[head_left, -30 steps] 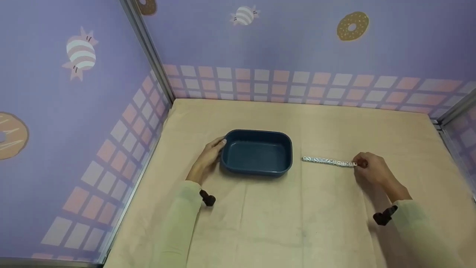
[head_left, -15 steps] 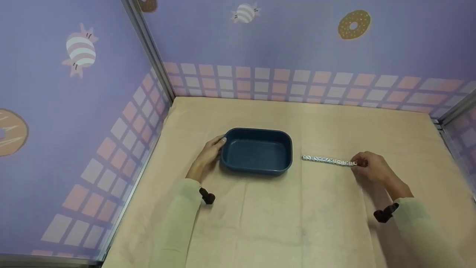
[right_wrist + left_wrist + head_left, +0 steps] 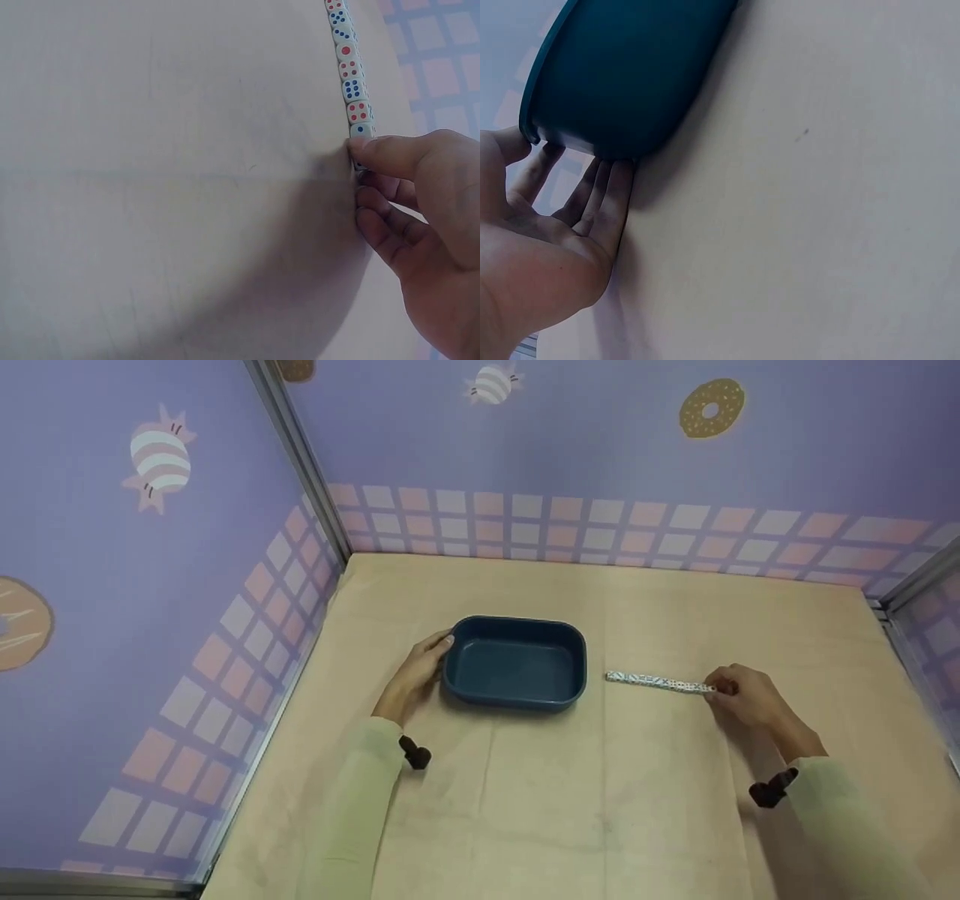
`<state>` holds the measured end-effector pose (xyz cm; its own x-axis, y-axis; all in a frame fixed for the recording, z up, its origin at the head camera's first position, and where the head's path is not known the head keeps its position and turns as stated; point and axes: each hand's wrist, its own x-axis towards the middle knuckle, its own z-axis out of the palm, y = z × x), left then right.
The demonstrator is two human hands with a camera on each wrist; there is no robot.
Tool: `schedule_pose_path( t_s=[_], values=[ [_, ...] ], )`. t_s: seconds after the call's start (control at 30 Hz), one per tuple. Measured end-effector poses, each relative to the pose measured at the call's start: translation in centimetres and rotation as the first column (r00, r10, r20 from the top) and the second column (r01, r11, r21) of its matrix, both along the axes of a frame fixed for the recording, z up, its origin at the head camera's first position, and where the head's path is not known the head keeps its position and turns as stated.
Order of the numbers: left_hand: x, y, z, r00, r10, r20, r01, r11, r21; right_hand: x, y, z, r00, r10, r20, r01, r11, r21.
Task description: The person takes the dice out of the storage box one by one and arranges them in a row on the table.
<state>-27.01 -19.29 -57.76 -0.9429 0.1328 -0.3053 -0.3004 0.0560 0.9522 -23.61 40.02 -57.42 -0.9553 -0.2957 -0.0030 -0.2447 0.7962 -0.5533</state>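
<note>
A dark blue rectangular dish (image 3: 517,697) with rounded corners sits mid-table, open side up. My left hand (image 3: 417,671) holds its left end, thumb at the rim; the left wrist view shows the fingertips (image 3: 617,174) against the outer wall of the dish (image 3: 630,82). To the right of the dish lies a straight row of white dice (image 3: 652,681) with red and blue pips. My right hand (image 3: 750,697) pinches the right end of that row, thumb and fingers on the end die (image 3: 362,132). Several more dice (image 3: 349,70) run on from it in the right wrist view, set face to face.
A beige cloth (image 3: 547,795) with fold lines covers the table. Purple walls (image 3: 585,450) with sweets and a checked border stand at the back and left, joined by a metal corner post (image 3: 300,450). Dark wrist-worn devices (image 3: 415,753) sit at both cuffs.
</note>
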Motion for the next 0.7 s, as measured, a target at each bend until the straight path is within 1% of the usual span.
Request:
schedule_pose_path(
  t_s=[0.1, 0.17, 0.23, 0.43, 0.63, 0.7],
  values=[
    [-0.04, -0.1, 0.01, 1.0, 0.0, -0.003, 0.0, 1.0, -0.015, 0.01, -0.01, -0.21, 1.0, -0.017, 0.026, 0.018, 1.0, -0.016],
    [-0.1, -0.1, 0.07, 1.0, -0.003, -0.022, 0.003, 1.0, -0.02, 0.01, -0.02, -0.25, 0.998, -0.037, 0.048, 0.038, 0.999, -0.027],
    [-0.14, -0.11, 0.12, 1.0, -0.008, -0.027, 0.007, 1.0, -0.022, 0.0, -0.01, -0.32, 0.996, -0.053, 0.07, 0.056, 0.998, -0.04],
    [-0.09, -0.31, -0.04, 1.0, -0.018, -0.006, 0.018, 0.999, -0.03, 0.17, 0.04, -0.46, 0.988, -0.078, 0.133, 0.087, 0.994, -0.063],
    [-0.07, -0.49, -0.26, 1.0, -0.007, 0.003, 0.007, 0.999, 0.038, 0.22, -0.17, -0.29, 0.99, -0.061, 0.125, 0.068, 0.996, -0.055],
    [-0.02, -0.62, -0.19, 1.0, -0.001, -0.005, 0.001, 1.0, 0.03, 0.15, -0.44, -0.02, 0.989, -0.052, 0.137, 0.06, 0.997, -0.053]
  ],
)
